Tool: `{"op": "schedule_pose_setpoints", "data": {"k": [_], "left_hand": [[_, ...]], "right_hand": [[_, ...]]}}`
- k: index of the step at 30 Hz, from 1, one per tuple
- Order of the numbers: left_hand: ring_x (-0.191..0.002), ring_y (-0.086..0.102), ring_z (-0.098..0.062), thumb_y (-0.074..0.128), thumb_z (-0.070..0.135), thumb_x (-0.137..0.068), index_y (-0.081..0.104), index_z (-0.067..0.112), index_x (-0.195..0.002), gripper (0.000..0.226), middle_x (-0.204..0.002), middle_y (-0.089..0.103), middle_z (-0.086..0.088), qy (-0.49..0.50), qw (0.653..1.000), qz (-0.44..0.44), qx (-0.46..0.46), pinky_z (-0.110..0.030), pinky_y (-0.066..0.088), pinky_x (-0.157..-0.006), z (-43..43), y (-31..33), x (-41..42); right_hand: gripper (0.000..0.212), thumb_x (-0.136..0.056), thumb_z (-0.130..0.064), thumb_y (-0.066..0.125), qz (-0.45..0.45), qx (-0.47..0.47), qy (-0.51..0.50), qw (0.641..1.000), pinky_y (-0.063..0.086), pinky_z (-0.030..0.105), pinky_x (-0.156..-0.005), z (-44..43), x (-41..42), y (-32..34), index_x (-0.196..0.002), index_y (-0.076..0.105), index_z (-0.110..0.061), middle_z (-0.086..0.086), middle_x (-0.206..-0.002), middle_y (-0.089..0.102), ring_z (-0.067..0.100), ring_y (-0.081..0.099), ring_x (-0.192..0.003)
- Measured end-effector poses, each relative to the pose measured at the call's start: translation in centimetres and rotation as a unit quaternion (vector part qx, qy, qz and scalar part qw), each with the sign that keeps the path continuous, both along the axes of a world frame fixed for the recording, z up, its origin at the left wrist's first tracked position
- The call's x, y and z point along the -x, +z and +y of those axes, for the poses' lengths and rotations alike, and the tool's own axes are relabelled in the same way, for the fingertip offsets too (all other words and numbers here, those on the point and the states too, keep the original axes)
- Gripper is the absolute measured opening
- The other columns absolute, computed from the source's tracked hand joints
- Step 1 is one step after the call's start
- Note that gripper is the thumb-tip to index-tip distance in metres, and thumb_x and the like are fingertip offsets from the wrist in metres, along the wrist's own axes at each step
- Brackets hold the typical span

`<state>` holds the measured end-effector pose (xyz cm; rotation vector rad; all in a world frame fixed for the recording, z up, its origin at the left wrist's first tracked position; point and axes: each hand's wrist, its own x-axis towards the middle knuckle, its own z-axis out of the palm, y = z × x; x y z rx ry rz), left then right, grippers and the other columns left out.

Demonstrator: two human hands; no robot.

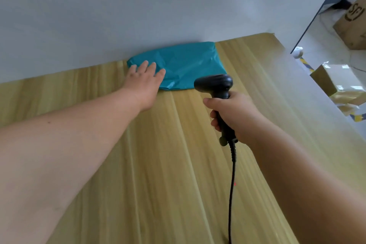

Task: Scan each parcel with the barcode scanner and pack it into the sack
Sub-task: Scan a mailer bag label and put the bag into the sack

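Barcode scanner [215, 85], black and pistol-shaped, sits just right of centre in the view. Its cable [230, 194] trails down to 6 o'clock over a pale wood-grain table [158, 164]. The right hand [235, 117], at 3 o'clock, has its fingers wrapped fully round the scanner's handle, and the scanner's head points away toward the parcel. A tiny red dot [235, 184] shows on the table beside the cable; where it comes from cannot be told.

Further out, at 11 o'clock, the left hand [142, 83] lies flat with fingers straight and slightly spread. It presses on the left end of the parcel and grips nothing. The parcel [190, 63], a soft, crinkled teal plastic mailer, lies at 12 o'clock at the table's far edge, touching the white wall [118, 6]. No label or barcode shows on its upper face.

The step appears to be readying this parcel for scanning. To do it well, the left hand would likely draw the mailer away from the wall, turn it label-up and smooth the film flat. The scanner should then aim squarely at the code, since wrinkled, glossy plastic may distort it. No sack is in view. Cardboard boxes [354, 16] stand on the floor at 2 o'clock.
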<state>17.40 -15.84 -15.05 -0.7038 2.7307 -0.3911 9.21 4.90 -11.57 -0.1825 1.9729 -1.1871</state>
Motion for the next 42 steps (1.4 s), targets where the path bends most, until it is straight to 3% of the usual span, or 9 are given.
{"op": "schedule_pose_setpoints", "data": {"k": [6, 10, 14, 18, 24, 27, 31, 39, 42], "left_hand": [[-0.147, 0.011, -0.032, 0.047, 0.016, -0.092, -0.001, 0.017, -0.153, 0.077, -0.160, 0.006, -0.015, 0.000, 0.999, -0.006, 0.039, -0.047, 0.014, -0.118, -3.0, -3.9, 2.8], [-0.133, 0.040, -0.036, 0.033, 0.004, -0.095, 0.022, 0.004, -0.148, 0.054, -0.152, 0.029, -0.020, -0.017, 0.999, 0.022, 0.038, -0.046, 0.038, -0.104, -3.5, -4.7, 3.8], [-0.091, 0.057, -0.036, 0.037, 0.002, -0.091, 0.051, 0.008, -0.111, 0.025, -0.108, 0.060, -0.017, 0.010, 0.996, 0.087, -0.035, -0.037, 0.042, -0.069, -3.4, -3.3, 3.0], [-0.089, 0.056, -0.033, 0.035, 0.009, -0.093, 0.056, 0.024, -0.124, 0.041, -0.111, 0.064, -0.013, 0.080, 0.970, 0.175, -0.150, -0.034, 0.042, -0.071, -3.3, -0.8, 0.1], [-0.087, 0.063, -0.029, 0.036, -0.002, -0.092, 0.067, 0.017, -0.095, 0.037, -0.095, 0.069, -0.009, 0.252, 0.774, 0.376, -0.442, -0.037, 0.051, -0.078, -0.3, 3.3, -7.6], [-0.072, 0.062, -0.024, 0.034, -0.008, -0.092, 0.064, 0.015, -0.089, 0.038, -0.084, 0.068, -0.010, 0.306, 0.658, 0.415, -0.549, -0.032, 0.049, -0.066, 3.0, 5.7, -12.8], [-0.069, 0.064, -0.024, 0.035, -0.008, -0.095, 0.063, 0.012, -0.093, 0.034, -0.087, 0.069, -0.014, 0.341, 0.532, 0.444, -0.635, -0.034, 0.054, -0.064, 5.9, 8.6, -19.9], [-0.063, 0.070, -0.019, 0.040, -0.007, -0.095, 0.063, 0.008, -0.113, 0.033, -0.085, 0.073, -0.011, 0.325, 0.387, 0.439, -0.743, -0.029, 0.058, -0.055, 11.2, 14.3, -33.7], [-0.065, 0.070, -0.022, 0.039, -0.005, -0.096, 0.066, 0.012, -0.106, 0.033, -0.084, 0.073, -0.012, 0.333, 0.378, 0.425, -0.752, -0.033, 0.058, -0.056, 13.6, 15.3, -38.1]], "right_hand": [[0.014, -0.092, -0.025, 0.067, -0.021, 0.012, -0.011, 1.000, 0.053, 0.027, -0.054, -1.4, 1.6, -3.2, -0.097, 0.059, -0.016, 0.007, -0.078, 0.061, 0.016, 0.057, -0.056], [0.014, -0.091, -0.025, 0.068, -0.030, 0.021, -0.032, 0.999, 0.053, 0.028, -0.055, -1.4, 1.9, -4.3, -0.095, 0.059, -0.015, 0.007, -0.075, 0.061, 0.017, 0.057, -0.055], [0.016, -0.091, -0.024, 0.069, -0.036, 0.044, -0.072, 0.996, 0.052, 0.032, -0.054, -0.9, 1.5, -3.8, -0.095, 0.060, -0.011, 0.007, -0.071, 0.060, 0.017, 0.057, -0.053], [0.017, -0.090, -0.022, 0.069, -0.045, 0.083, -0.103, 0.990, 0.053, 0.034, -0.058, 0.1, -0.2, -1.6, -0.098, 0.060, -0.009, 0.007, -0.072, 0.060, 0.018, 0.058, -0.055], [0.014, -0.093, -0.018, 0.066, -0.039, 0.130, -0.131, 0.982, 0.055, 0.042, -0.062, 1.6, -5.1, 2.5, -0.102, 0.059, -0.011, 0.007, -0.076, 0.063, 0.020, 0.064, -0.064], [0.018, -0.092, -0.016, 0.067, -0.028, 0.145, -0.128, 0.981, 0.059, 0.042, -0.077, 2.6, -9.3, 4.5, -0.108, 0.060, -0.014, 0.008, -0.091, 0.068, 0.021, 0.069, -0.078], [0.017, -0.089, -0.019, 0.070, -0.016, 0.150, -0.134, 0.979, 0.058, 0.039, -0.074, 4.0, -15.8, 6.7, -0.101, 0.059, -0.023, 0.006, -0.102, 0.065, 0.022, 0.065, -0.089], [0.018, -0.088, -0.019, 0.072, -0.053, 0.182, -0.138, 0.972, 0.055, 0.046, -0.071, 5.8, -30.8, 11.0, -0.099, 0.060, -0.024, 0.009, -0.088, 0.062, 0.029, 0.062, -0.076], [0.030, -0.085, -0.004, 0.073, -0.061, 0.219, -0.132, 0.965, 0.060, 0.047, -0.080, 6.0, -35.5, 11.8, -0.106, 0.062, -0.022, 0.009, -0.098, 0.074, 0.028, 0.073, -0.086]]}}
